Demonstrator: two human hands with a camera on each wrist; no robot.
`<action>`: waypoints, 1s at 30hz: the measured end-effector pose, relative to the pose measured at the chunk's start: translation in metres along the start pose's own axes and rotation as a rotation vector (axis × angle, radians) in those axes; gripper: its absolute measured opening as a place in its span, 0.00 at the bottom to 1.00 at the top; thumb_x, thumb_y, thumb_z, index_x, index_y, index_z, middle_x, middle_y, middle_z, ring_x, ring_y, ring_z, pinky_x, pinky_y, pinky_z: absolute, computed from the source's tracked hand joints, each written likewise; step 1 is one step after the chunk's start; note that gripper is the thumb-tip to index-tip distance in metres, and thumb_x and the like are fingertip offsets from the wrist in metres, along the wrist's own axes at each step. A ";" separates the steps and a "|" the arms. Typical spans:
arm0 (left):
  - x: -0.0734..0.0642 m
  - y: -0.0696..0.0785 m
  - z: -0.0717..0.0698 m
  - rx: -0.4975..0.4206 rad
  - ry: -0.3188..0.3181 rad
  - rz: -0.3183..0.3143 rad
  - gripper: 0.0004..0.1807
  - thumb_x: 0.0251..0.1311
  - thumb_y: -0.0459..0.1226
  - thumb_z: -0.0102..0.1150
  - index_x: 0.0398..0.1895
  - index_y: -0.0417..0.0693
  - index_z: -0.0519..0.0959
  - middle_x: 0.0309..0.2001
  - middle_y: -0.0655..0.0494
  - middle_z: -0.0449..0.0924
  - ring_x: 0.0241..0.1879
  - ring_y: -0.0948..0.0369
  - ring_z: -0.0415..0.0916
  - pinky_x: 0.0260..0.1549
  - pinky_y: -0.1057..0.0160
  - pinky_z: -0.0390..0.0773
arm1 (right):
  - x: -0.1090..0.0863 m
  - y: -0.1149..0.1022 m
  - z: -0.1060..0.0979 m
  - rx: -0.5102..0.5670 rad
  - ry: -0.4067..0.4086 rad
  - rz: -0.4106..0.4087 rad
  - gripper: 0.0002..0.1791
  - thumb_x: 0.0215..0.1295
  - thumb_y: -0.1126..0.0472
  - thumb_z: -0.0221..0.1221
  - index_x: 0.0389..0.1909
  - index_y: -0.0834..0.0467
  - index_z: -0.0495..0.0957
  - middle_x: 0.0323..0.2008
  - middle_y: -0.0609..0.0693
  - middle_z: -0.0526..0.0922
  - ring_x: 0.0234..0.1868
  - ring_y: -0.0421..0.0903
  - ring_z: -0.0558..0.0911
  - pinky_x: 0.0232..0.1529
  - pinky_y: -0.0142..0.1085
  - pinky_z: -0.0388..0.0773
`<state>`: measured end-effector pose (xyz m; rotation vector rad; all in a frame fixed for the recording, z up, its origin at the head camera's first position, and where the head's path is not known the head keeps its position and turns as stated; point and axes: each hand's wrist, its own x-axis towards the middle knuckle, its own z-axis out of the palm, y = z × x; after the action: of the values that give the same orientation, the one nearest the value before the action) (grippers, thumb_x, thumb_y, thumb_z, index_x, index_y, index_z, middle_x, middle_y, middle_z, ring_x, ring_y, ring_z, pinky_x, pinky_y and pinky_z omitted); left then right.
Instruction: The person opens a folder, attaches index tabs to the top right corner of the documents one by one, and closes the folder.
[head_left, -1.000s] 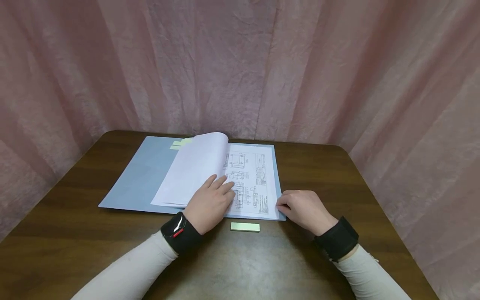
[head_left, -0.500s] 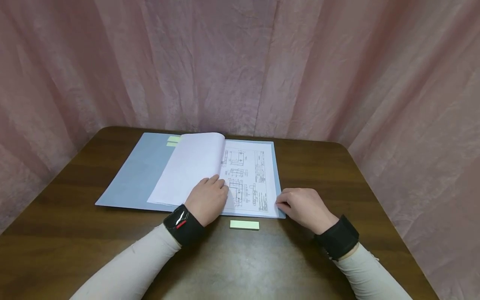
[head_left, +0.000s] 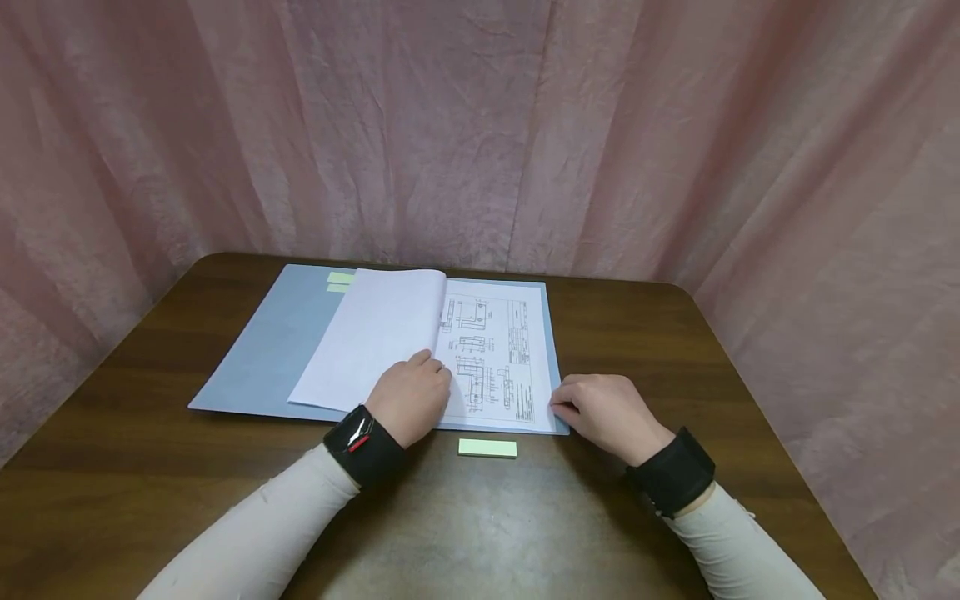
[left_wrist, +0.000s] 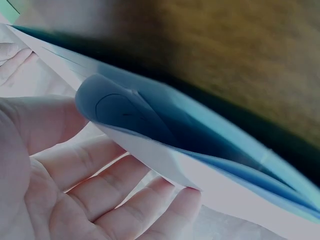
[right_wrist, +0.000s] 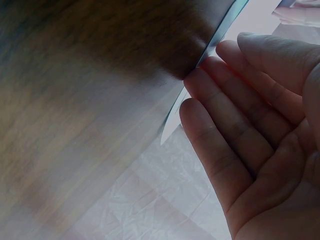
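Observation:
A light blue folder (head_left: 251,367) lies open on the table, holding white sheets. Some sheets are turned over to the left as a blank turned page (head_left: 375,321), leaving a technical drawing (head_left: 483,358) exposed on the right. My left hand (head_left: 411,398) rests on the turned sheets beside their fold, fingers loosely bent. In the left wrist view, its thumb lies against the rolled paper fold (left_wrist: 112,102). At the folder's lower right edge, my right hand (head_left: 607,417) touches the border with its fingertips (right_wrist: 197,80), palm turned down.
A pale green sticky-note pad (head_left: 487,448) lies on the brown wooden table (head_left: 637,333) just in front of the folder. Green sticky tabs (head_left: 340,282) show at the folder's upper left, by the turned sheets. A pink curtain (head_left: 480,133) hangs behind the table.
My left hand has shifted slightly left, its fingers drawing in from the drawing. The turned sheets lie flatter and further left, and fewer green tabs show. My right hand stays almost still.

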<state>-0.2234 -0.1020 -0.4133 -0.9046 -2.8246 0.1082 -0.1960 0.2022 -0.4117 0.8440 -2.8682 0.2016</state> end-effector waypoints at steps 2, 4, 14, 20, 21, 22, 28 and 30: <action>0.001 0.000 0.001 -0.004 0.000 -0.001 0.11 0.68 0.36 0.75 0.46 0.36 0.90 0.40 0.46 0.89 0.36 0.53 0.74 0.37 0.56 0.82 | 0.000 0.000 0.000 0.002 0.000 0.000 0.08 0.62 0.60 0.82 0.41 0.52 0.94 0.32 0.41 0.86 0.26 0.36 0.74 0.31 0.32 0.74; 0.001 -0.001 0.001 -0.010 0.003 -0.002 0.11 0.69 0.37 0.75 0.46 0.36 0.91 0.40 0.46 0.89 0.36 0.53 0.75 0.37 0.57 0.82 | 0.000 0.000 0.000 0.003 -0.002 0.001 0.08 0.62 0.60 0.82 0.41 0.52 0.94 0.32 0.41 0.86 0.27 0.36 0.74 0.31 0.32 0.74; 0.001 -0.002 0.002 -0.003 0.035 0.004 0.13 0.69 0.39 0.74 0.46 0.37 0.91 0.40 0.46 0.89 0.39 0.52 0.79 0.39 0.53 0.85 | 0.000 0.001 0.000 0.010 -0.019 0.016 0.09 0.63 0.60 0.81 0.42 0.53 0.94 0.32 0.42 0.86 0.27 0.37 0.74 0.31 0.32 0.73; 0.001 0.001 -0.001 0.040 0.025 0.012 0.16 0.70 0.42 0.74 0.51 0.38 0.90 0.45 0.45 0.89 0.49 0.49 0.83 0.51 0.48 0.84 | 0.000 0.001 0.000 0.010 -0.019 0.018 0.09 0.62 0.60 0.82 0.42 0.52 0.94 0.32 0.41 0.86 0.26 0.37 0.73 0.31 0.32 0.73; 0.001 0.001 -0.002 0.044 0.024 0.015 0.17 0.70 0.42 0.74 0.52 0.38 0.90 0.46 0.45 0.89 0.50 0.48 0.82 0.52 0.47 0.83 | 0.000 0.001 0.000 0.010 -0.018 0.018 0.09 0.62 0.60 0.82 0.42 0.52 0.94 0.32 0.41 0.86 0.26 0.37 0.73 0.31 0.32 0.73; 0.001 0.002 -0.002 0.046 0.026 0.019 0.17 0.70 0.42 0.74 0.52 0.39 0.90 0.47 0.45 0.89 0.51 0.48 0.82 0.54 0.47 0.83 | 0.000 0.002 0.000 0.010 -0.016 0.017 0.09 0.62 0.60 0.82 0.42 0.52 0.94 0.32 0.41 0.85 0.26 0.37 0.73 0.31 0.32 0.73; 0.002 0.004 -0.002 0.018 0.067 0.044 0.18 0.69 0.42 0.76 0.53 0.39 0.90 0.50 0.45 0.89 0.53 0.48 0.83 0.57 0.47 0.83 | 0.000 0.002 0.001 0.012 -0.018 0.016 0.08 0.63 0.60 0.81 0.42 0.52 0.94 0.31 0.41 0.85 0.26 0.36 0.73 0.30 0.32 0.73; 0.001 0.006 -0.002 -0.018 0.094 0.061 0.17 0.68 0.41 0.76 0.53 0.39 0.90 0.50 0.45 0.90 0.52 0.48 0.84 0.57 0.48 0.83 | 0.000 0.002 0.001 0.012 -0.018 0.014 0.08 0.63 0.60 0.81 0.42 0.52 0.94 0.32 0.41 0.86 0.26 0.37 0.74 0.30 0.32 0.73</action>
<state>-0.2207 -0.0964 -0.4114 -0.9734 -2.7170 0.0463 -0.1970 0.2033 -0.4128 0.8319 -2.8932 0.2136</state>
